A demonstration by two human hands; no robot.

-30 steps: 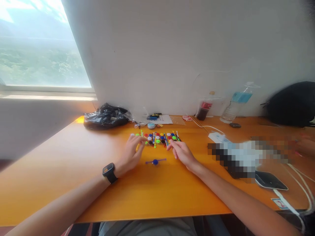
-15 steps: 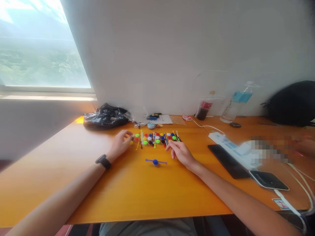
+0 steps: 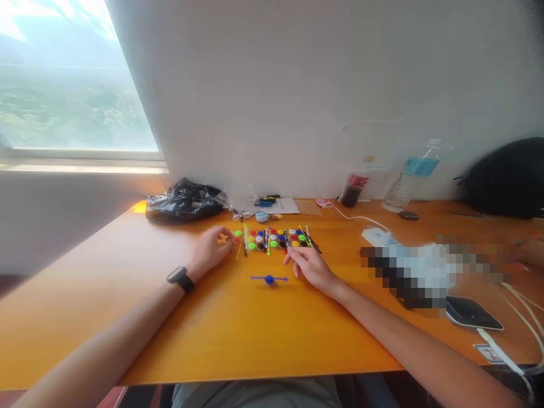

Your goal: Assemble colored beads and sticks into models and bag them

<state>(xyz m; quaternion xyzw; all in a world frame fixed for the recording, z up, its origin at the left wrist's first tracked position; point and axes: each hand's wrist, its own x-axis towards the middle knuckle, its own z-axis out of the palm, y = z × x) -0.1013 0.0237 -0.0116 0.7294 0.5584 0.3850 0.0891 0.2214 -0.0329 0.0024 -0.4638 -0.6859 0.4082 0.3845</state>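
Note:
Several round button-like discs [image 3: 274,244] in many colours lie in rows on the wooden table [image 3: 204,334], with thin arrow-ended sticks [image 3: 268,243] between the groups. My left hand [image 3: 211,249], a dark watch [image 3: 180,278] on its wrist, is at the left end of the rows with thumb and forefinger closed together. What they grip there is too small to make out. My right hand [image 3: 312,266] is pinched at the near edge of the right groups, close to a blue stick. Nearer me, a blue disc [image 3: 269,280] lies apart with a blue stick across it.
Behind the rows lie a black plastic bag [image 3: 185,201], a round tin [image 3: 262,217] and a paper sheet [image 3: 284,205]. To the right stand a dark drink bottle [image 3: 353,191] and a clear bottle [image 3: 399,190], with a power strip [image 3: 374,235], cables and another person's hand [image 3: 531,249].
My left hand has shifted slightly right and now covers the yellow disc that showed at the left end. My right fingertips have moved a little left and toward me.

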